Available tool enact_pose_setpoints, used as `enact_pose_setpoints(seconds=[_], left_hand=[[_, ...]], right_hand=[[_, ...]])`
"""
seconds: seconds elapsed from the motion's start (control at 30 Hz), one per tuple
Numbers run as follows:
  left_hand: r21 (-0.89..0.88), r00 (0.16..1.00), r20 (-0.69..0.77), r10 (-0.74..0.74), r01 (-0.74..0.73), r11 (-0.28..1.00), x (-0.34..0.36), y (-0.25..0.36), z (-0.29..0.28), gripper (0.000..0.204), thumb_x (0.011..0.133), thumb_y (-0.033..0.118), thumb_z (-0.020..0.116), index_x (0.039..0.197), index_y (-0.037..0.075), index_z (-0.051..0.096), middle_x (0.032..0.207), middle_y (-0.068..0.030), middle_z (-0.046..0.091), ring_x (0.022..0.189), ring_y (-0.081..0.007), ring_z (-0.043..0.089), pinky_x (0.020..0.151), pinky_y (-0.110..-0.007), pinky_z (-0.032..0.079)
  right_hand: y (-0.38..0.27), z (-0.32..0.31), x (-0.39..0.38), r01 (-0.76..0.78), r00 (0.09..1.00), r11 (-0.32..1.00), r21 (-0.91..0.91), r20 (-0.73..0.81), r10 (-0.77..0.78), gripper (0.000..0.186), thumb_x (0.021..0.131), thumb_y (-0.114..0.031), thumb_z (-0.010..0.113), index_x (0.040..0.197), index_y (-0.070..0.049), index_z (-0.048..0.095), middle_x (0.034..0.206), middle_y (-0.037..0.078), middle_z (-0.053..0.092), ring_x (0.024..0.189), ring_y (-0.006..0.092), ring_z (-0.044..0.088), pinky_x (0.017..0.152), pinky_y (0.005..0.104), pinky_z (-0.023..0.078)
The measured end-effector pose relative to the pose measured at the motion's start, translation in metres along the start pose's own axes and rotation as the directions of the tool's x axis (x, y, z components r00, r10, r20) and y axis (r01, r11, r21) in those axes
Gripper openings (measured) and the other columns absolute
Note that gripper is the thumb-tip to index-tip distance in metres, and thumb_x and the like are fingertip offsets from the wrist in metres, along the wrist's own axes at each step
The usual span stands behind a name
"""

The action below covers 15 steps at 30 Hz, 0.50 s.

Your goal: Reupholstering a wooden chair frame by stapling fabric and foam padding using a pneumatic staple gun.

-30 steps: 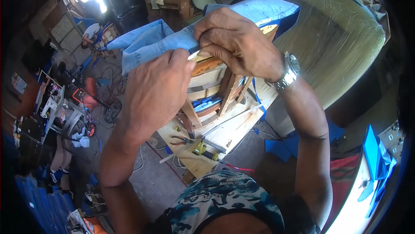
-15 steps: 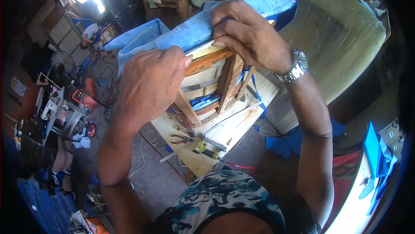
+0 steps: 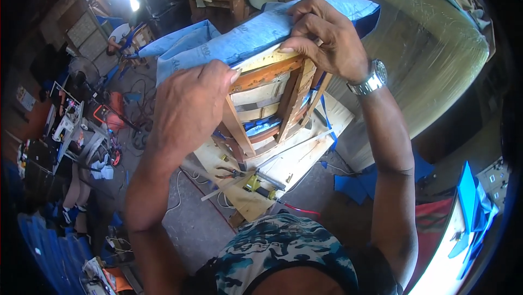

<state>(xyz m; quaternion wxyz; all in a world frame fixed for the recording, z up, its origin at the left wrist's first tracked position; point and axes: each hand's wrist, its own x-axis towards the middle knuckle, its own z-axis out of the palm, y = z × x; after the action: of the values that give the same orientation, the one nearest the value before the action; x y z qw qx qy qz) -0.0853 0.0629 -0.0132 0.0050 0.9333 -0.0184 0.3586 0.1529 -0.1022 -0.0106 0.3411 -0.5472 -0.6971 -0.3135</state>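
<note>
Fabric, pale blue, lies over the top of a curved wooden frame, directly under both hands and in front of the person. Its near edge slants from lower left to upper right, and the long axis of the frame's top rail follows the same slant. The left hand sits at the lower-left part of that edge, nearer the person's body; the right hand sits farther along it, up and to the right. Each appears clamped on the edge, thumb toward the person and bent fingers over the cloth, though the left fingertips are hidden. Between the thumbs a pale yellow strip shows, bare, just below the cloth and above the orange-brown rail.

Beneath, the frame stands over a plywood board. Pliers and a yellow-green tool lie on it, well apart from both hands, the left being nearer; a red hose trails near the tool. The frame's uprights rise beyond these. To the right, a large plastic-wrapped bulk stands close behind the watch-bearing right wrist, limiting room on that side.
</note>
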Motion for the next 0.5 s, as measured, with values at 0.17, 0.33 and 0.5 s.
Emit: enact_pose_setpoints(seconds=[0.17,0.33,0.5], left_hand=[[-0.031,0.995,0.088,-0.053,0.056,0.998,0.005,-0.007,-0.003,0.019,0.100,0.018,0.058,0.089,0.003,0.059,0.082,-0.0189,0.067,0.081,-0.0374,0.068,0.070,-0.049,0.051],[0.009,0.992,0.104,0.068,-0.069,0.998,0.001,-0.013,-0.007,0.017,0.101,0.017,0.056,0.091,0.003,0.058,0.080,-0.0181,0.066,0.078,-0.0379,0.065,0.072,-0.049,0.047],[-0.042,0.990,0.034,0.137,-0.136,0.990,0.000,-0.018,-0.002,0.012,0.099,0.013,0.058,0.092,0.003,0.059,0.078,-0.0169,0.065,0.074,-0.0376,0.063,0.071,-0.047,0.045]], right_hand=[[0.004,-0.006,-0.006,0.016,1.000,1.000,-0.009,0.004,-0.016,0.017,0.082,-0.017,0.082,0.088,-0.004,0.073,0.111,0.011,0.061,0.103,0.0224,0.065,0.081,0.0341,0.056],[0.013,-0.019,-0.017,-0.038,0.999,0.999,-0.009,0.025,0.039,0.020,0.083,-0.013,0.081,0.098,-0.004,0.072,0.121,0.010,0.060,0.108,0.0216,0.064,0.086,0.0349,0.056],[0.011,-0.028,-0.011,-0.118,0.992,0.987,0.110,0.060,0.112,0.042,0.081,-0.021,0.083,0.117,-0.009,0.066,0.120,0.008,0.066,0.106,0.0254,0.067,0.089,0.0374,0.056]])
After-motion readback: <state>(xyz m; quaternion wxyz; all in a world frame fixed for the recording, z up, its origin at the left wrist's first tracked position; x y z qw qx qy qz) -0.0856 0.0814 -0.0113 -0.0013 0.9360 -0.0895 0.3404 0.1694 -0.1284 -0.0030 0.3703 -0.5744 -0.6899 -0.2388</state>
